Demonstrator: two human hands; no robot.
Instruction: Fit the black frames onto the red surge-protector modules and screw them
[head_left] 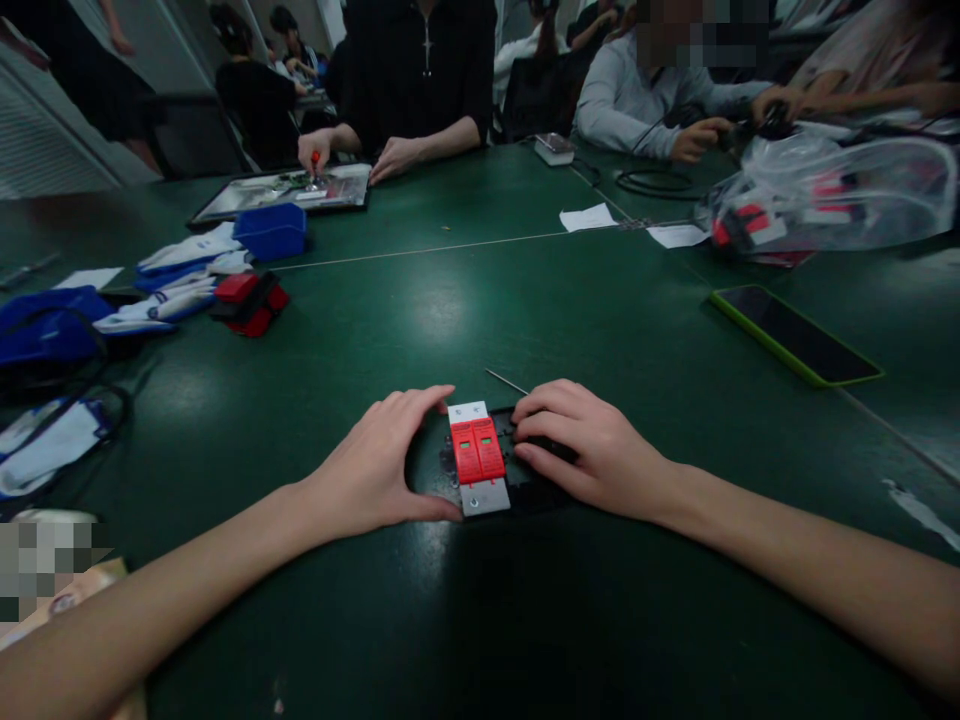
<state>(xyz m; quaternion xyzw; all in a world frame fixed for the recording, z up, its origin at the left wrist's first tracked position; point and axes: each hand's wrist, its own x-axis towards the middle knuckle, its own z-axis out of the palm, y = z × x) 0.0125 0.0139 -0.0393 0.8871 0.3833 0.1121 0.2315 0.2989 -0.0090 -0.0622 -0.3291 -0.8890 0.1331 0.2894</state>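
"Head view, lower middle: why's the left hand [371,465] stretched along the module [478,452]?"

"Gripping it end to end, likely for steadiness. The right hand [589,445] curls over the black piece [534,495]; can't tell if gripping. Phone [795,335] lies aside, middle right."

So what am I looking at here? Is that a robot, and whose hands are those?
No robot here! These are a person's own bare hands, seen by a camera worn on that person's head, looking forward and down. There's just one picture.

The left hand curves around a red-and-white block, thumb near one end, fingers near the other. The right hand is beside it, over a dark piece it partly hides. I can't tell how firmly either hand grips.

On the green table, a phone lies to the right and gloves to the left.
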